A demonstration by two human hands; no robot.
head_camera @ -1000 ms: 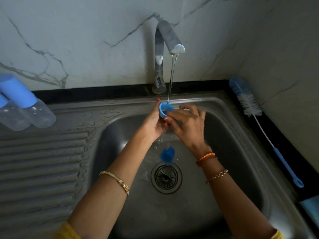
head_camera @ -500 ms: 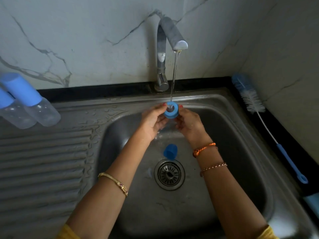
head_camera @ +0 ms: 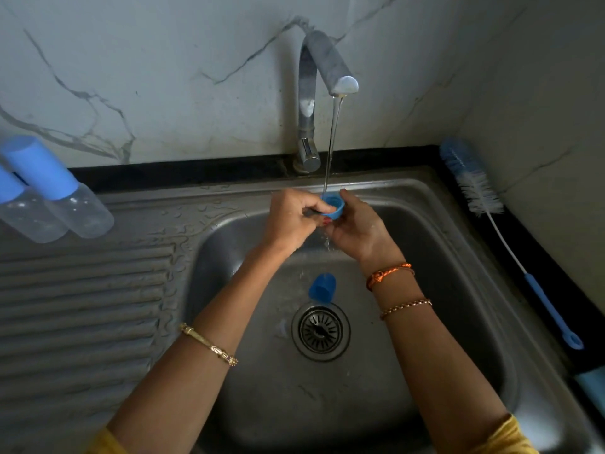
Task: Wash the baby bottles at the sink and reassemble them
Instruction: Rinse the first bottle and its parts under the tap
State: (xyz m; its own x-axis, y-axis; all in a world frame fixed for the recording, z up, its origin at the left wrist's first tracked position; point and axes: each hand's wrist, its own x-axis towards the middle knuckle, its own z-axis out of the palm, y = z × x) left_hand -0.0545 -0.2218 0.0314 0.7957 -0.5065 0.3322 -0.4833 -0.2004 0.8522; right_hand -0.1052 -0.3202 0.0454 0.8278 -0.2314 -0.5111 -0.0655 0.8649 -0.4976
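A blue bottle ring (head_camera: 333, 206) sits between both hands under the thin water stream from the tap (head_camera: 322, 63). My left hand (head_camera: 293, 221) pinches its left side with curled fingers, and my right hand (head_camera: 357, 229) grips its right side. A blue cap (head_camera: 322, 287) lies in the sink basin (head_camera: 458, 290) just above the drain (head_camera: 320, 330). Two clear bottles with blue caps (head_camera: 52, 191) lie on the draining board at far left.
A bottle brush (head_camera: 478, 191) with a blue handle lies along the black counter edge right of the sink. The ribbed draining board (head_camera: 82, 306) spreads to the left. A pale blue object (head_camera: 592, 385) peeks in at the right edge.
The ring has tipped from facing the camera to opening upward under the stream. Both hands shifted slightly and closed in around it.
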